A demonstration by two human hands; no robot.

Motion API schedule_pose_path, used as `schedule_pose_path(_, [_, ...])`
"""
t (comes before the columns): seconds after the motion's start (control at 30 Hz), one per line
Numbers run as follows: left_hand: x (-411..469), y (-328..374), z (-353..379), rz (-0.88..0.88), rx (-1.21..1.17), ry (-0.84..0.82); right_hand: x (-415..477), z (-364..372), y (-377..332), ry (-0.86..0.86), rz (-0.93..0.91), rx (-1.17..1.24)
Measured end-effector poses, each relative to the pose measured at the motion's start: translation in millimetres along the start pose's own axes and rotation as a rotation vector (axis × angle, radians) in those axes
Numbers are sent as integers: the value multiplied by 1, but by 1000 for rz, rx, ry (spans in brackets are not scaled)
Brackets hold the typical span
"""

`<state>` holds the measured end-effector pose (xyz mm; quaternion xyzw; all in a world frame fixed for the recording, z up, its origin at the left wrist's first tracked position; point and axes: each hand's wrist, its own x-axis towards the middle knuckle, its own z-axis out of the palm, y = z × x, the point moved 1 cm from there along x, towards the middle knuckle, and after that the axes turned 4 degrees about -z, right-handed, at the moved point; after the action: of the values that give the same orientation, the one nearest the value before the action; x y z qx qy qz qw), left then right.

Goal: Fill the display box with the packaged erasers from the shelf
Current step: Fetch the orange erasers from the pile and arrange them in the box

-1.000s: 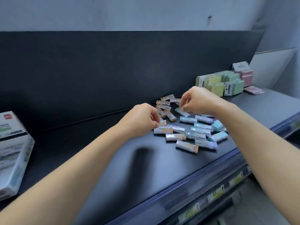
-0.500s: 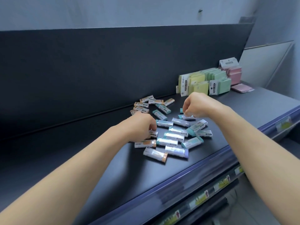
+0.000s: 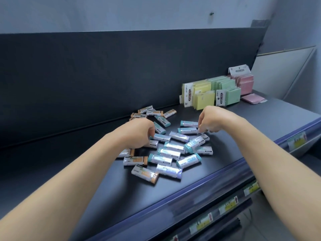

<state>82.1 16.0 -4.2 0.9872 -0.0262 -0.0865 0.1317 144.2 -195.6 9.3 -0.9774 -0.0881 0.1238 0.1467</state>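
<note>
Both bare forearms reach in over a dark shelf (image 3: 86, 171) where the packaged erasers (image 3: 169, 153) lie loose in a scattered heap, some overlapping, at all angles. Most have teal ends; a few with orange ends (image 3: 145, 173) lie at the near-left of the heap, and another small cluster (image 3: 152, 113) sits close against the dark back panel (image 3: 86, 75).

The left hand (image 3: 139, 134) hangs knuckles-up over the left side of the heap with its fingers curled down onto the packets. Its fingertips are hidden under the palm, so whether it actually grips one cannot be told. The right hand (image 3: 212, 119) is lowered over the far-right side of the heap, fingers bent downward, and its fingertips (image 3: 199, 129) seem to pinch the wrapper end of a teal-capped eraser (image 3: 188, 130) that lies flat on the shelf – the contact is small and somewhat blurred.

Farther back on the right stand sticky note packs (image 3: 205, 100) in yellow and green, upright in rows, with pink packs (image 3: 246, 84) beside them – one of the pink ones lies flat. The blue front edge of the shelf (image 3: 199, 186) runs diagonally, and price labels (image 3: 227, 207) are on the rail below it
</note>
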Motion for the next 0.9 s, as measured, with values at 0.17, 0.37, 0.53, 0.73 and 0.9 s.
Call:
schedule_pose_path(0.17, [2, 4, 1, -32, -18, 10, -1, 0, -3, -29, -63, 24])
schedule_pose_path(0.37, [0, 4, 1, -42, -26, -4, -7, -2, -12, -61, -158, 22])
schedule_pose_path(0.53, [-3, 4, 3, -40, -96, -15, -18, -2, -26, -111, -293, 11])
schedule_pose_path(0.73, [-11, 1, 0, -46, -392, 224, -34, 2, -48, -230, -465, 41])
schedule_pose_path(0.9, [-24, -1, -4, -111, -744, 159, -46, 10, -66, -380, -517, -41])
